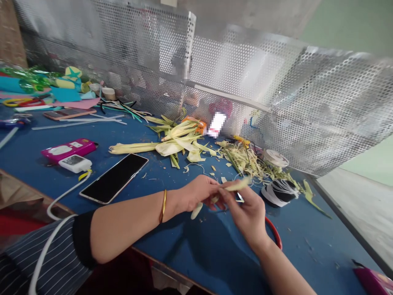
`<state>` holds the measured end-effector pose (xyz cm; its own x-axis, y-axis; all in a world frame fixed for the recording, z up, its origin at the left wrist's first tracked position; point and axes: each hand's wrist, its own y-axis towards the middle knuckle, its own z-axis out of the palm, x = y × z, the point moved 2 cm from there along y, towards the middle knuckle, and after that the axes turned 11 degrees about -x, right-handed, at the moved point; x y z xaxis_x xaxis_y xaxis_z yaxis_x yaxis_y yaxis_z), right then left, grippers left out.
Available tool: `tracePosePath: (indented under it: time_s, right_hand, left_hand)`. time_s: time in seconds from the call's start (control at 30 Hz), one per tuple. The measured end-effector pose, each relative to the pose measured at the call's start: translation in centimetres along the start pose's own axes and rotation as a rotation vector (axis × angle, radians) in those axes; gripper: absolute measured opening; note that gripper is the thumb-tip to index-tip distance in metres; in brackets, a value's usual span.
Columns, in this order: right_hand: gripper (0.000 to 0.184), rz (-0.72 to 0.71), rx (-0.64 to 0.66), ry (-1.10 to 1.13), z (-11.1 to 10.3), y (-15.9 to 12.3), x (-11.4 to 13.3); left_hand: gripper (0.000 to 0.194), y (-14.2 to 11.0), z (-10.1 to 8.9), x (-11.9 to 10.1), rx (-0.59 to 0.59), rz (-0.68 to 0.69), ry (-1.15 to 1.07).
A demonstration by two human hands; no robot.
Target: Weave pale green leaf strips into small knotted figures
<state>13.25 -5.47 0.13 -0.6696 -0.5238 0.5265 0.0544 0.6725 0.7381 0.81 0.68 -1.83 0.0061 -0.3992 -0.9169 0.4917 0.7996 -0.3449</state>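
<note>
The left hand point(197, 192) and the right hand point(252, 213) met above the blue table point(310, 237) — their fingers were narrow, pinching a pale husk strip point(238, 185). This strip was near the thread spool point(279, 193), to its left — the shredded husks point(242, 159) lay beyond.

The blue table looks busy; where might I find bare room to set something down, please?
Mostly bare: the right front of the blue table, bordered by the right forearm, black spool and corner magenta device; also a patch between the white strips and black phone. Crowded: the far edge, with corn husks, husk shreds and, at left, coloured paper.
</note>
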Motion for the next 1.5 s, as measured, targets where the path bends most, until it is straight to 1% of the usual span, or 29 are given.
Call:
tracePosePath:
  time_s: [0.03,0.1,0.13,0.17,0.2,0.33,0.47,0.57,0.67,0.77,0.9,1.03,1.2,1.3,1.4,1.5]
  right_hand:
    - [0.01,-0.179,0.026,-0.052,0.0,-0.1,0.5]
    - [0.015,-0.508,0.085,-0.155,0.1,-0.3,1.1]
    - [0.017,-0.618,0.111,-0.197,0.1,-0.4,1.3]
    - [0.019,-0.684,0.129,-0.23,0.2,-0.4,1.4]
    - [0.02,-0.716,0.141,-0.25,0.2,-0.5,1.4]
    - [0.021,-0.707,0.159,-0.263,0.3,-0.4,1.2]
    - [0.016,-0.666,0.209,-0.27,0.9,-0.4,0.5]
    - [0.014,-0.644,0.22,-0.271,1.2,-0.4,0.2]
    - [0.013,-0.623,0.23,-0.286,1.3,-0.5,0.1]
    - [0.012,-0.593,0.275,-0.285,1.4,-0.5,0.0]
    - [0.014,-0.577,0.336,-0.295,1.7,-0.5,-0.4]
    - [0.021,-0.573,0.292,-0.322,2.1,-0.5,-1.2]
    - [0.025,-0.619,0.182,-0.401,1.9,-0.4,-1.3]
    - [0.022,-0.71,0.135,-0.461,1.6,-0.4,-0.6]
    - [0.024,-0.818,0.143,-0.49,1.5,-0.4,0.0]
    - [0.022,-0.879,0.189,-0.486,1.9,-0.6,0.0]
  left_hand:
    - [0.029,0.1,-0.3,-0.2,-0.014,-0.027,-0.061]
    - [0.024,0.2,-0.8,-0.6,-0.037,-0.059,-0.157]
    - [0.021,0.3,-1.1,-0.9,-0.044,-0.063,-0.189]
    - [0.019,0.4,-1.3,-1.1,-0.048,-0.066,-0.209]
    - [0.018,0.5,-1.6,-1.4,-0.051,-0.067,-0.221]
    - [0.016,0.6,-2.3,-2.2,-0.053,-0.086,-0.233]
    - [0.019,0.6,-2.5,-2.8,-0.063,-0.136,-0.269]
    - [0.02,0.4,-2.6,-3.0,-0.057,-0.18,-0.305]
    - [0.016,0.4,-2.6,-3.0,-0.045,-0.198,-0.346]
    - [0.009,0.6,-2.7,-2.8,-0.034,-0.21,-0.388]
    - [0.009,0.9,-2.8,-2.4,-0.041,-0.247,-0.458]
    - [0.011,1.1,-2.7,-2.2,-0.075,-0.234,-0.519]
    - [0.011,1.1,-2.3,-1.9,-0.086,-0.212,-0.544]
    - [0.016,1.0,-2.2,-2.0,-0.116,-0.172,-0.547]
    - [0.019,0.8,-1.9,-2.1,-0.133,-0.172,-0.54]
    - [0.016,0.7,-1.6,-1.9,-0.142,-0.201,-0.509]
